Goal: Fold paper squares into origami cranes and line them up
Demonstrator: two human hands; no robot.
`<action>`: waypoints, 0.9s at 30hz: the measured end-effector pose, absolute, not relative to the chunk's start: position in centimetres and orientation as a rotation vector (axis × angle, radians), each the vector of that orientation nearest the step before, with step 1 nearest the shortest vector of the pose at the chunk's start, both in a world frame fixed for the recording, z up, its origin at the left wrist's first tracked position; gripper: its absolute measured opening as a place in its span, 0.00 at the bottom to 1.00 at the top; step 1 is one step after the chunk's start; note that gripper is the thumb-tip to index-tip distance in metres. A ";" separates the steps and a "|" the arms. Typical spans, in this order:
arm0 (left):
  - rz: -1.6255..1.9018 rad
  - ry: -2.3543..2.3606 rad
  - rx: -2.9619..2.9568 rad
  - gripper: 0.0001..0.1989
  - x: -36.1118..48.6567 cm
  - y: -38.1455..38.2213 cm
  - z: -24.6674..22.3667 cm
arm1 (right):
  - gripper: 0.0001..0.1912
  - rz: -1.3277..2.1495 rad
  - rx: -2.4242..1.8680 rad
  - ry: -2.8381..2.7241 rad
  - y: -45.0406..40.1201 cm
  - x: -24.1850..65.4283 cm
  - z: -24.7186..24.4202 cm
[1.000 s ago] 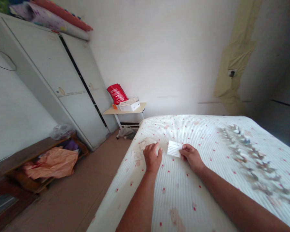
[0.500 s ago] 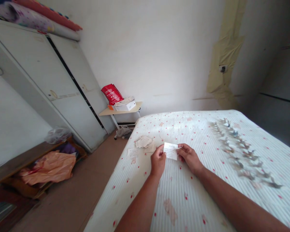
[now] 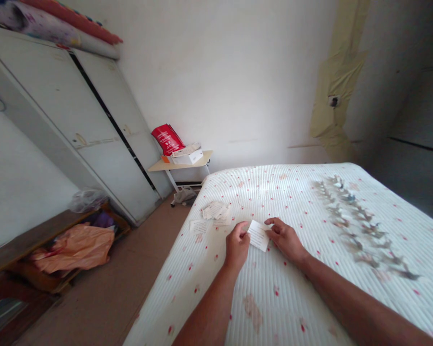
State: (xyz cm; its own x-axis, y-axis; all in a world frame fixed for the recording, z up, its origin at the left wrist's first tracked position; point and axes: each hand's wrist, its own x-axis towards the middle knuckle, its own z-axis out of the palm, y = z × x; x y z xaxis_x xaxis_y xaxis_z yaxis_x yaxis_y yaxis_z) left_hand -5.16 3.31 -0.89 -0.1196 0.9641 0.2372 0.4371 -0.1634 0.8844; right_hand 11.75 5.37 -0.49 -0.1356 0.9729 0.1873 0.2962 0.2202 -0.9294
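Observation:
Between my two hands is a small square of printed paper (image 3: pixel 259 235), turned at an angle just above the bed. My left hand (image 3: pixel 237 244) pinches its left edge between thumb and fingers. On the right edge, my right hand (image 3: pixel 283 236) grips the paper with thumb and bent fingers. A loose heap of similar printed paper pieces (image 3: pixel 215 210) lies to the left, beyond my left hand. Rows of small folded paper figures (image 3: pixel 364 216) stand on the right of the bed; their shapes look blurred.
The bed (image 3: pixel 252 192) has a white ribbed cover with red dots. Behind its left corner a small table (image 3: pixel 162 166) carries a red bag (image 3: pixel 168 139) and a white box (image 3: pixel 187 157). A wardrobe (image 3: pixel 94 125) and a bench with an orange plastic bag (image 3: pixel 75 247) stand left.
The paper square has tilted clockwise and come slightly lower and nearer to me. Both hands have shifted a little with it and still hold its sides.

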 end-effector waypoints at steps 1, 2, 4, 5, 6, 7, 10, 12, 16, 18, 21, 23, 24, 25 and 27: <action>1.237 1.579 1.655 0.16 -5.1 3.1 -0.8 | 0.09 0.914 -1.232 -1.678 5.0 12.2 -0.5; 1.224 1.585 1.698 0.14 -5.0 2.8 -0.6 | 0.08 0.871 -1.241 -1.747 4.7 12.6 -0.5; 1.169 1.582 1.816 0.12 -4.9 2.4 -0.4 | 0.07 0.813 -1.213 -1.902 4.0 13.3 -0.2; 1.137 1.578 1.878 0.12 -4.9 2.2 -0.3 | 0.08 0.781 -1.214 -1.964 3.6 13.5 0.0; 1.103 1.574 1.938 0.12 -4.8 2.1 -0.2 | 0.08 0.750 -1.223 -2.024 3.3 13.8 0.2; 1.070 1.571 1.989 0.12 -4.8 2.0 -0.1 | 0.08 0.720 -1.231 -2.072 3.0 13.9 0.4; 1.002 1.560 2.088 0.14 -4.9 1.8 -0.1 | 0.09 0.625 -1.242 -2.189 2.4 14.2 1.0; 0.976 1.552 2.138 0.17 -5.0 1.5 -0.2 | 0.10 0.563 -1.233 -2.248 2.2 14.3 1.2; 0.979 1.521 2.220 0.23 -5.4 1.0 -0.4 | 0.15 0.472 -1.261 -2.313 2.0 14.3 1.2; 0.979 1.534 2.228 0.23 -5.5 0.8 -0.4 | 0.16 0.435 -1.293 -2.324 2.0 14.3 1.1; 0.954 1.560 2.230 0.20 -5.6 0.7 -0.3 | 0.15 0.374 -1.325 -2.340 2.0 14.3 1.0; 0.938 1.569 2.247 0.18 -5.6 0.7 -0.3 | 0.13 0.331 -1.330 -2.362 2.0 14.4 0.9; 0.927 1.570 2.261 0.17 -5.6 0.7 -0.2 | 0.12 0.310 -1.331 -2.372 2.0 14.4 0.8; 0.915 1.570 2.276 0.16 -5.6 0.7 -0.2 | 0.12 0.293 -1.327 -2.385 2.0 14.5 0.8; 0.893 1.569 2.307 0.14 -5.6 0.7 -0.1 | 0.12 0.274 -1.305 -2.408 2.1 14.5 0.7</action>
